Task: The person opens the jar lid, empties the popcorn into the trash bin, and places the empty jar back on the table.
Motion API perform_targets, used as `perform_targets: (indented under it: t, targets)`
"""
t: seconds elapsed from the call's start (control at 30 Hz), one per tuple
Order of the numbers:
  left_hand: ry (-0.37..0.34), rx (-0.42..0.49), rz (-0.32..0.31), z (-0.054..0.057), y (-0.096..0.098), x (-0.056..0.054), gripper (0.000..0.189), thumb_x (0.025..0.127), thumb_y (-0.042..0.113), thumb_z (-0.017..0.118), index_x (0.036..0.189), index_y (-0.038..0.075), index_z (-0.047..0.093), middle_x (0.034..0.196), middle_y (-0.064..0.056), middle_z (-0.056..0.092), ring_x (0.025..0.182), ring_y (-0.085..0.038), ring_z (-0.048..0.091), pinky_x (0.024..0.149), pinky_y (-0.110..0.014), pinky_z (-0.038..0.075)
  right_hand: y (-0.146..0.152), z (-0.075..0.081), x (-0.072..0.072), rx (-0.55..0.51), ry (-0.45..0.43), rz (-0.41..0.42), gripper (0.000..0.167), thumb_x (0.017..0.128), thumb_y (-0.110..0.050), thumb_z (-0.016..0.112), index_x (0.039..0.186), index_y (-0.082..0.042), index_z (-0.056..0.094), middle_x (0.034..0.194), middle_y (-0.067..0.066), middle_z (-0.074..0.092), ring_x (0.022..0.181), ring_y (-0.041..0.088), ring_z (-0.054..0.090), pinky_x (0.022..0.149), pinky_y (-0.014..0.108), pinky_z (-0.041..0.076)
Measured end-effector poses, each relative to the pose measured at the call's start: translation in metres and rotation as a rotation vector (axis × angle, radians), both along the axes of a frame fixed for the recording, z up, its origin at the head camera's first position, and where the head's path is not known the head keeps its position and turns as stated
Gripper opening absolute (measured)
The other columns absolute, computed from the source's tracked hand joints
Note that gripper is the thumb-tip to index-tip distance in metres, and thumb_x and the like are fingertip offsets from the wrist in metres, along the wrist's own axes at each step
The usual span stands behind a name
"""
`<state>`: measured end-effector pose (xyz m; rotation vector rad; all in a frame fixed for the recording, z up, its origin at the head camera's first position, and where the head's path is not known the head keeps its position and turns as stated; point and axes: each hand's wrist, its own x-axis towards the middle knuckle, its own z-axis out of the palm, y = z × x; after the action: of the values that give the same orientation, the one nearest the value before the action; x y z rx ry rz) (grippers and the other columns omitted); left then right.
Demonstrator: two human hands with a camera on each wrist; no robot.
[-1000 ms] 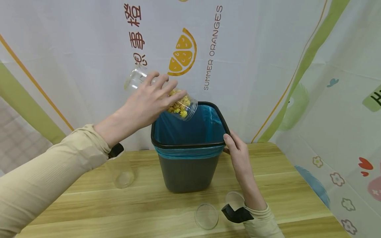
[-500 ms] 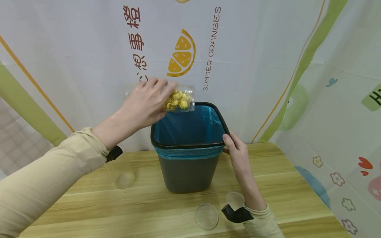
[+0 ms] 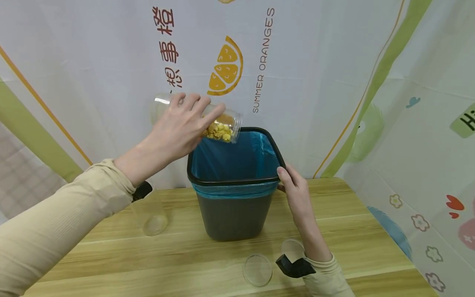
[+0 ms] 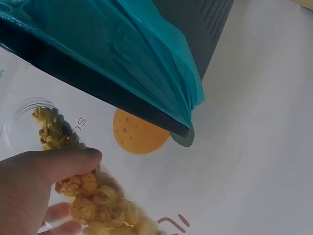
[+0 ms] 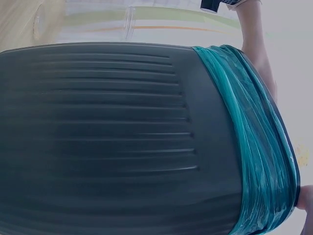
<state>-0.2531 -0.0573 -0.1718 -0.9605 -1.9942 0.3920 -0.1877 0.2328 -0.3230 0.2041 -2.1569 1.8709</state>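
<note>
In the head view my left hand (image 3: 181,127) grips a clear plastic jar (image 3: 231,118) from above. The jar lies nearly on its side, its mouth pointing right and slightly downward over the left rear of a dark grey trash bin (image 3: 233,218). Yellow popcorn (image 3: 219,133) is gathered toward the mouth; the left wrist view shows popcorn (image 4: 105,203) along the jar beside my thumb. A blue bag (image 3: 241,154) lines the bin and folds over under its black rim. My right hand (image 3: 298,194) holds the rim's right front corner, thumb on top and fingers beneath.
A second clear jar (image 3: 155,225) stands left of the bin on the wooden table (image 3: 178,260), partly behind my left forearm. Two clear round lids (image 3: 257,270) lie in front, one beside my right wrist. A printed curtain (image 3: 304,62) hangs close behind the bin.
The jar swung from a downward tilt to about level, and now its mouth dips slightly again. The popcorn shifted inside it. My right hand and the bin have stayed in place.
</note>
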Motion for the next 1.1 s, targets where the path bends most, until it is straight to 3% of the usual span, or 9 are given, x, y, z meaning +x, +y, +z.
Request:
perform_targets:
  t: [0.13,0.5,0.83,1.0,1.1]
  targets:
    - [0.033,-0.012,-0.007,0.001,0.002,0.001,0.049,0.091,0.001,0.065,0.137,0.011,0.049,0.119,-0.019,0.059,0.111,-0.041,0.055,0.097,-0.057,0.046,0.000,0.000,0.000,0.000,0.001,0.000,0.047,0.107,-0.044,0.047,0.149,-0.021,0.054,0.146,0.007,0.058,0.132,0.021,0.055,0.109,0.056,0.048]
    - [0.045,-0.115,0.015,0.005,0.004,0.001,0.079,0.071,-0.009,0.077,0.142,0.015,0.050,0.131,-0.020,0.053,0.127,-0.038,0.048,0.120,-0.058,0.035,0.001,-0.001,0.000,0.000,-0.004,-0.003,0.048,0.107,-0.043,0.048,0.149,-0.020,0.053,0.147,0.007,0.058,0.133,0.022,0.056,0.109,0.057,0.048]
    - [0.168,-0.235,0.066,0.007,0.007,0.003,0.088,0.069,0.008,0.087,0.148,0.020,0.048,0.138,-0.018,0.052,0.133,-0.036,0.046,0.125,-0.054,0.028,0.001,0.000,-0.001,0.009,-0.005,-0.001,0.049,0.107,-0.046,0.048,0.148,-0.022,0.055,0.145,0.005,0.060,0.130,0.020,0.057,0.107,0.053,0.050]
    - [0.275,-0.386,0.121,0.010,0.011,0.004,0.104,0.066,0.021,0.094,0.154,0.023,0.040,0.145,-0.015,0.050,0.143,-0.034,0.042,0.129,-0.052,0.020,0.001,0.000,-0.001,0.015,-0.001,-0.004,0.048,0.107,-0.048,0.048,0.147,-0.022,0.056,0.143,0.005,0.061,0.129,0.018,0.058,0.107,0.051,0.052]
    - [0.301,-0.471,0.131,0.012,0.014,0.006,0.109,0.067,0.026,0.095,0.158,0.025,0.034,0.149,-0.014,0.047,0.147,-0.033,0.038,0.130,-0.052,0.015,0.001,0.000,-0.001,0.016,0.000,-0.008,0.048,0.107,-0.047,0.047,0.147,-0.022,0.056,0.143,0.005,0.061,0.128,0.018,0.058,0.106,0.050,0.052]
